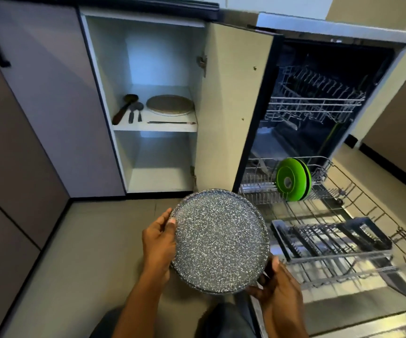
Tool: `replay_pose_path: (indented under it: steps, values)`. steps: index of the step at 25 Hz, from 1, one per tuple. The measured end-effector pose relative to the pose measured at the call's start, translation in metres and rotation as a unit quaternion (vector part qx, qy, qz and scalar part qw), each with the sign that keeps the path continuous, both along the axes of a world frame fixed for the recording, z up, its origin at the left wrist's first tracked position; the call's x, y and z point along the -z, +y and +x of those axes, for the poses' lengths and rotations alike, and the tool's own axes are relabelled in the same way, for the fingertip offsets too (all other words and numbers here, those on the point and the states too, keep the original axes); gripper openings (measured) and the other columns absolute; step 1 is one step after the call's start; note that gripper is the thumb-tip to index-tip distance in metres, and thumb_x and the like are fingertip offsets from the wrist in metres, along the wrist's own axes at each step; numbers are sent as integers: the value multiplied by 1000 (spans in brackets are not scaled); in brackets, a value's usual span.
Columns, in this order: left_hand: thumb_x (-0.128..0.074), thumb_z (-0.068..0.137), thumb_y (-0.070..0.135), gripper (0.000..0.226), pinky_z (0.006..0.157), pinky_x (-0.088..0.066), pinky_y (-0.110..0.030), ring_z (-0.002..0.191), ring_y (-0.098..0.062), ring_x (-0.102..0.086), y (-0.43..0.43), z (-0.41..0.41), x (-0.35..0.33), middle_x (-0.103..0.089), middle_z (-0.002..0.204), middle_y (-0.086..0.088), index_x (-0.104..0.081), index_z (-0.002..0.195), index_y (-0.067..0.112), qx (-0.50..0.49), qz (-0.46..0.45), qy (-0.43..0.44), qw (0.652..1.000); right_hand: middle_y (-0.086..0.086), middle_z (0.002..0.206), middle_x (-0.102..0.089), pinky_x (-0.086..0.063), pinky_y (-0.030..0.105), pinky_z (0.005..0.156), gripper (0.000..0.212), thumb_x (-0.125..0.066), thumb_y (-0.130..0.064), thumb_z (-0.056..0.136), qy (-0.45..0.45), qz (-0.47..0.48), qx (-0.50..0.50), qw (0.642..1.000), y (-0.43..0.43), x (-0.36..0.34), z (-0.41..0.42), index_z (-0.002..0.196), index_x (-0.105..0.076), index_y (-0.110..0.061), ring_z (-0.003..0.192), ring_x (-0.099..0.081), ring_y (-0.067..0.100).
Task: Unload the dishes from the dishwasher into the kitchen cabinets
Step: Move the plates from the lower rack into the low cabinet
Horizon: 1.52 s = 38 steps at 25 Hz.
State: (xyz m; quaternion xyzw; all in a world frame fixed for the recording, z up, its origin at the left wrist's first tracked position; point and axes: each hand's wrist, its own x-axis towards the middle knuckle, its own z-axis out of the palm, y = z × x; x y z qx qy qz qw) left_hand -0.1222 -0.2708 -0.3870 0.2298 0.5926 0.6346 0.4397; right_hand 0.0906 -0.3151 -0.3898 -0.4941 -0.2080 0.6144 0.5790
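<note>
A round dark plate with white speckles (217, 242) is held flat above the floor, in front of the open cabinet (145, 69). My left hand (159, 242) grips its left rim with the thumb on top. My right hand (276, 286) grips the near right rim. Two green plates (292, 179) stand upright in the pulled-out lower rack (343, 208) of the open dishwasher. The cabinet's middle shelf (172, 128) carries a speckled plate on a white one (170, 104), a wooden ladle (124, 108), two small utensils and a thin knife.
The cabinet door (231, 106) stands open between the cabinet and the dishwasher. A dark cutlery basket (331, 237) sits in the lower rack over the lowered dishwasher door. The upper rack (318, 98) is partly slid out. Closed cupboard fronts line the left.
</note>
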Motion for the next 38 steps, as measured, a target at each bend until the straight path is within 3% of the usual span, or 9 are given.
replay_pose_path:
  steps: [4, 6, 9, 15, 20, 24, 31, 35, 38]
  values:
    - [-53, 95, 2, 36, 93, -51, -35, 100, -15, -65, 19, -44, -6, -68, 113, -4, -55, 131, 6, -57, 22, -34, 998, -1, 97, -75, -55, 42, 59, 29, -46, -18, 99, -74, 9, -57, 996, 36, 7, -44, 121, -61, -29, 78, -71, 23]
    - [-53, 95, 2, 33, 93, -52, -38, 100, -18, -67, 36, -66, -9, -70, 110, -4, -58, 128, 7, -65, 31, -31, 997, -4, 113, -71, -55, 37, 52, 48, -50, -9, 97, -91, 17, -82, 992, 58, 15, -66, 137, -48, -35, 87, -68, 27]
    - [-54, 96, 4, 31, 94, -52, -40, 104, -21, -66, 71, -99, -8, -69, 114, -7, -61, 125, 8, -69, 28, -15, 997, 1, 129, -61, -55, 34, 49, 57, -46, -4, 98, -98, 22, -106, 989, 90, 21, -98, 147, -36, -31, 94, -64, 30]
    - [-52, 94, 5, 23, 97, -51, -47, 102, -26, -67, 153, -158, -5, -72, 105, -9, -69, 110, 6, -145, 23, -12, 989, -7, 120, -66, -56, 27, 53, 51, -49, 1, 94, -84, 85, -70, 990, 173, 17, -159, 138, -46, -26, 94, -66, 17]
    - [-37, 95, 5, 36, 102, -46, -47, 113, -26, -61, 210, -179, -16, -67, 116, -12, -62, 119, -2, -133, 84, -48, 986, -2, 131, -62, -51, 43, 97, 49, -45, 2, 97, -103, 139, -36, 984, 249, 13, -197, 142, -46, -18, 120, -58, 21]
    - [-46, 81, 10, 45, 103, -45, -50, 116, -27, -59, 261, -204, -27, -66, 121, -10, -61, 123, 3, -122, 71, -75, 987, 0, 141, -52, -38, 52, 109, 53, -56, -30, 82, -184, 120, 3, 976, 312, 16, -225, 134, -53, -39, 132, -47, 21]
    - [-42, 95, -5, 33, 93, -50, -31, 102, -18, -61, 353, -224, -75, -65, 107, -4, -58, 123, 5, -137, 70, -110, 982, 4, 123, -64, -49, 22, 95, 40, -53, 2, 91, -235, 158, 62, 957, 420, -32, -263, 129, -59, -7, 108, -60, 9]
    - [-49, 99, 19, 21, 81, -49, -26, 86, -13, -62, 412, -237, -100, -67, 95, -3, -66, 102, 7, -127, 46, -84, 987, -10, 102, -69, -50, 27, 92, 35, -54, 1, 88, -288, 167, 13, 943, 483, -46, -275, 117, -67, -15, 97, -63, 9]
    - [-45, 100, 32, 37, 88, -55, -40, 96, -32, -68, 442, -244, -119, -70, 106, -12, -64, 116, 5, -85, 9, -110, 990, -11, 88, -68, -52, 33, 86, 32, -54, 6, 85, -295, 149, 3, 944, 518, -61, -283, 90, -69, -21, 90, -63, 13]
